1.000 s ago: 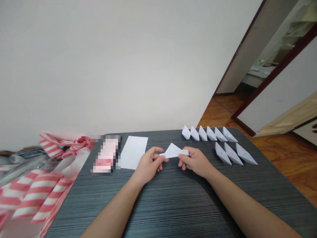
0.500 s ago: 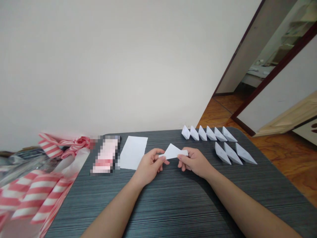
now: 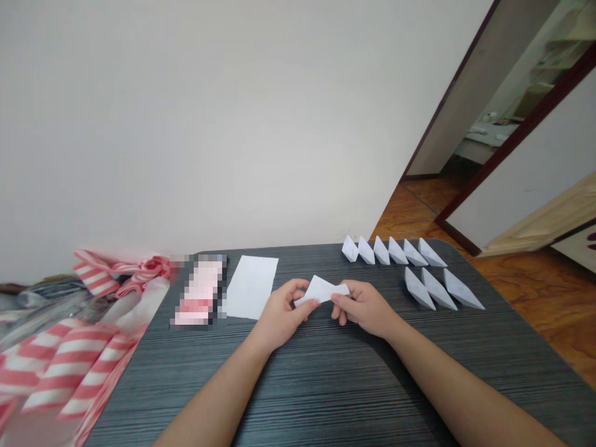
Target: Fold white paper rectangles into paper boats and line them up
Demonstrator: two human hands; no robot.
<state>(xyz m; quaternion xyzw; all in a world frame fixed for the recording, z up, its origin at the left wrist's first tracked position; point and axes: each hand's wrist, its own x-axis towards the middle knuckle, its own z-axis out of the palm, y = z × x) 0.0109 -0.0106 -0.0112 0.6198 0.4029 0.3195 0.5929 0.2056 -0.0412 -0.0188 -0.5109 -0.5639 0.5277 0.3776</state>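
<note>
A small folded white paper piece (image 3: 321, 289) is held just above the dark striped table (image 3: 326, 372), between both hands. My left hand (image 3: 280, 313) pinches its left end with thumb and fingers closed. My right hand (image 3: 364, 305) pinches its right end the same way. The two ends are close together and the paper bulges in the middle. A flat white sheet (image 3: 251, 286) lies on the table just left of my left hand.
Several finished white paper boats stand in two rows at the table's far right, a back row (image 3: 389, 251) and a front row (image 3: 440, 288). A blurred pink object (image 3: 200, 292) lies beside the sheet. Red-and-white striped bags (image 3: 60, 354) fill the left. An open doorway (image 3: 493, 124) is at right.
My hands have drawn closer together, pushing the ends of the folded paper inward. Its flat triangular shape now bulges open in the middle.
</note>
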